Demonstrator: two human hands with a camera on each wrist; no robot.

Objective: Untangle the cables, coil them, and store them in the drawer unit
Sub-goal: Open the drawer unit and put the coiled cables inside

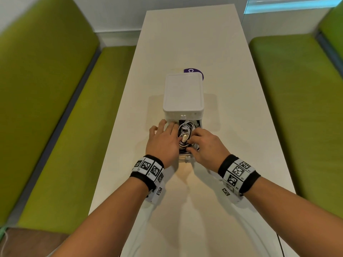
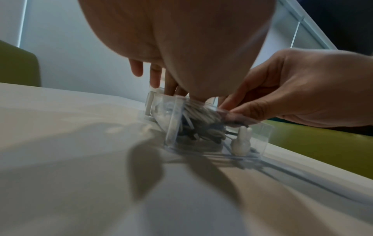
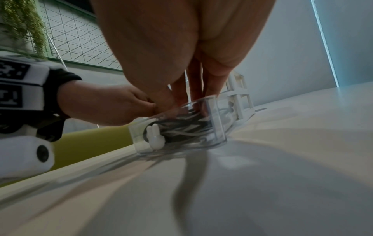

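A white drawer unit [image 1: 182, 95] stands in the middle of the table. Its clear bottom drawer [image 1: 187, 156] is pulled out toward me and holds coiled white and black cables [image 1: 185, 133]. My left hand [image 1: 166, 136] lies over the drawer's left side with its fingers straight, pressing down on the cables. From the right, my right hand [image 1: 196, 140] reaches in, its curled fingers gripping the cables. In the left wrist view the drawer [image 2: 256, 140] shows its rabbit-shaped knob [image 2: 241, 143]. The right wrist view shows the same knob [image 3: 154, 135] and cables [image 3: 187, 127].
The long white table [image 1: 185, 210] runs away from me between two green benches [image 1: 55, 127] [image 1: 297, 108]. A purple round sticker [image 1: 194, 71] lies just behind the unit. The unit's upper drawers are closed.
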